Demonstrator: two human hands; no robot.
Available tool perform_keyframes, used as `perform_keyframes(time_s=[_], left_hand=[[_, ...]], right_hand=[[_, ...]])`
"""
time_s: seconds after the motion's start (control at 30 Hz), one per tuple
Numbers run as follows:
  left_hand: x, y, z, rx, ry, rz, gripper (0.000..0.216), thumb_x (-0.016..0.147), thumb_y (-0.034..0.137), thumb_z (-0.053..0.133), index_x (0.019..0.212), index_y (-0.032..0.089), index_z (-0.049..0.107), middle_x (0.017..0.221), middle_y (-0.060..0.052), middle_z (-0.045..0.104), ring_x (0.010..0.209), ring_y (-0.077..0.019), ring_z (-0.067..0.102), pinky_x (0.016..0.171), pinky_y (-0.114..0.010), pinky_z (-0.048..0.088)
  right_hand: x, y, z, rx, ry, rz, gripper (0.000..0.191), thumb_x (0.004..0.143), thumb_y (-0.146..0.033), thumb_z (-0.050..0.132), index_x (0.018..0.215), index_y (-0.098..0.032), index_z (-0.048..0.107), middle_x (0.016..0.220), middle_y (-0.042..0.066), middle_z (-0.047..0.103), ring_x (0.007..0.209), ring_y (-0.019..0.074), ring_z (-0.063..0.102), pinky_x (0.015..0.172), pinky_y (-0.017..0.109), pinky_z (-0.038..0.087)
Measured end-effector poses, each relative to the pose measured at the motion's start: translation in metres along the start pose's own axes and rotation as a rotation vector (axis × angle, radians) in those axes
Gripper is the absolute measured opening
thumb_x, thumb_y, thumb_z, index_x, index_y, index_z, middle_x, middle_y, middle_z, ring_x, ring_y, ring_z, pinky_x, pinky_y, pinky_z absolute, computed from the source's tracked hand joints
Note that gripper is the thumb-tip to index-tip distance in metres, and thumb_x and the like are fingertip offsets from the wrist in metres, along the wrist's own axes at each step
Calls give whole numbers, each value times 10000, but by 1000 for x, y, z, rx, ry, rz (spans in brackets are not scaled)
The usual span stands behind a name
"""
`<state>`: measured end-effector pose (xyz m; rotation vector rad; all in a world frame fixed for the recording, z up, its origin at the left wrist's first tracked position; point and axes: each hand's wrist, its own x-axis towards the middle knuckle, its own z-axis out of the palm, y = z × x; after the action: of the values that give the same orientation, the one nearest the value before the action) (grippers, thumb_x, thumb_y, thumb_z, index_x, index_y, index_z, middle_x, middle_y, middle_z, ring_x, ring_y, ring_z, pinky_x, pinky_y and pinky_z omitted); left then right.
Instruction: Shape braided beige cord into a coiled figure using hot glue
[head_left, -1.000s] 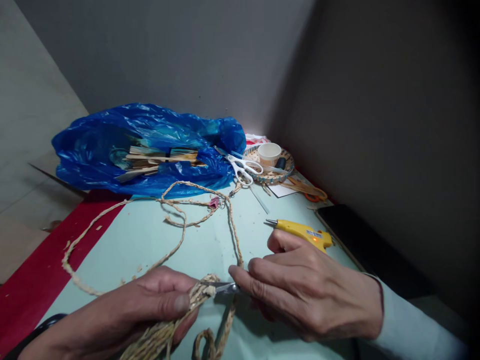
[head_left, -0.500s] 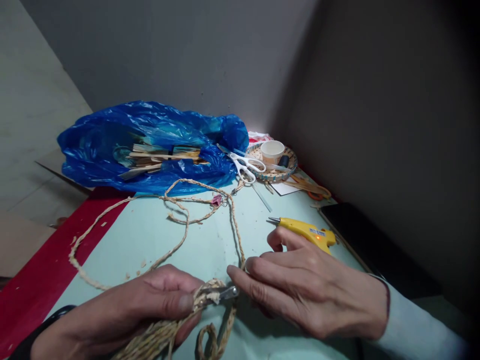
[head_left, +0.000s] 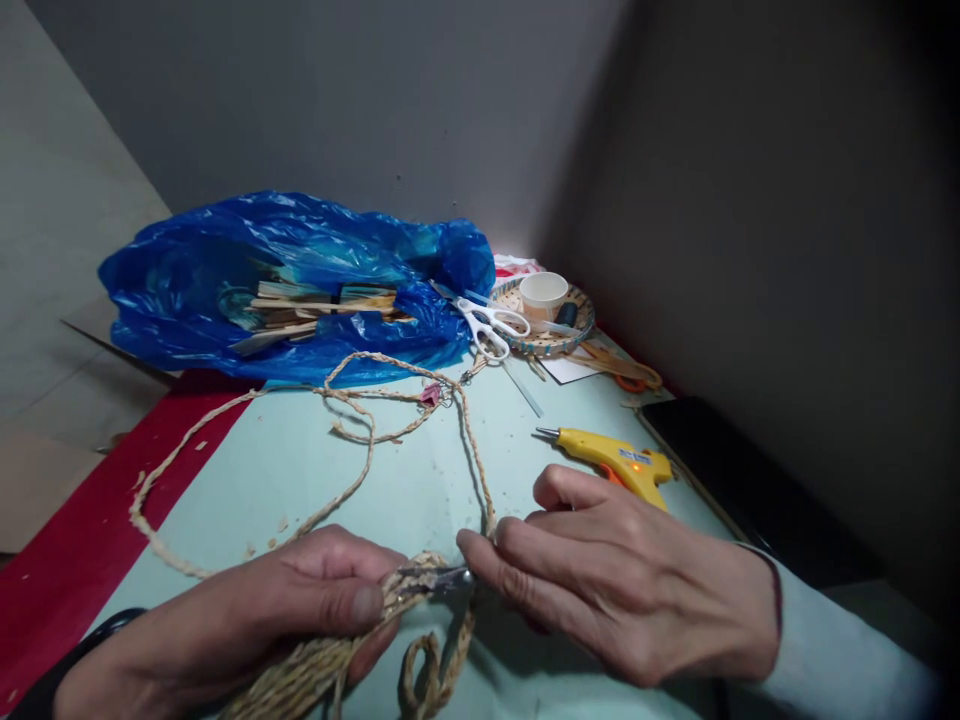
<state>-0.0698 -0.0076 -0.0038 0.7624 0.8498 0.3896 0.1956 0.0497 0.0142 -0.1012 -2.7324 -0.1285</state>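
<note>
My left hand (head_left: pixel 262 620) is closed round a bundle of braided straw rope (head_left: pixel 330 660) near the bottom edge, thumb pressed on top. My right hand (head_left: pixel 622 585) pinches a small metal cutter (head_left: pixel 439 577), whose blades sit at the end of the bundle. The loose braid (head_left: pixel 360 480) runs from the bundle in loops across the pale green table top (head_left: pixel 420 470) to a small pink clip (head_left: pixel 430 395).
A yellow glue gun (head_left: pixel 611 457) lies just behind my right hand. A blue plastic bag (head_left: pixel 285 285) of sticks sits at the back. White scissors (head_left: pixel 487 325) rest by a woven tray (head_left: pixel 574 325) holding a white cup (head_left: pixel 543 294). A dark phone (head_left: pixel 720 470) lies at the right.
Both hands keep their grip; the cutter blades, slightly apart before, now lie together at the braid end. The view shifted a little.
</note>
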Motion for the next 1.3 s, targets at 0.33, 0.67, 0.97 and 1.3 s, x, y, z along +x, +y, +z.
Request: perform_keyframes(time_s=[0.33, 0.67, 0.97, 1.3], left_hand=[[-2, -2, 2, 39, 15, -19, 318, 820, 448, 700, 710, 157, 635, 727, -21, 492, 647, -154, 327, 624, -285, 273], [-1, 1, 3, 119, 6, -1, 345, 821, 482, 673, 669, 177, 616, 770, -36, 496, 696, -183, 354, 678, -312, 317], [2, -7, -2, -34, 81, -47, 371, 755, 482, 769, 732, 124, 673, 650, -6, 470, 577, -127, 315, 564, -278, 220], [8, -8, 1, -95, 127, 5, 300, 773, 391, 809, 732, 113, 704, 630, -5, 528, 540, -83, 367, 512, -188, 279]], right_hand=[[3, 4, 1, -1, -25, 14, 280, 1039, -147, 403, 1182, -57, 625, 719, -19, 567, 585, 148, 415, 664, 359, 308], [2, 0, 4, 46, -3, -9, 309, 1050, -77, 354, 1071, -16, 656, 701, 4, 554, 568, 151, 383, 626, 338, 318], [2, 4, 5, -18, -10, -10, 314, 1049, -52, 339, 1201, -19, 611, 694, -17, 573, 554, 144, 406, 676, 333, 361], [2, 5, 6, -46, 5, -31, 309, 1048, -49, 340, 1202, 7, 602, 705, -5, 576, 559, 149, 397, 679, 322, 387]])
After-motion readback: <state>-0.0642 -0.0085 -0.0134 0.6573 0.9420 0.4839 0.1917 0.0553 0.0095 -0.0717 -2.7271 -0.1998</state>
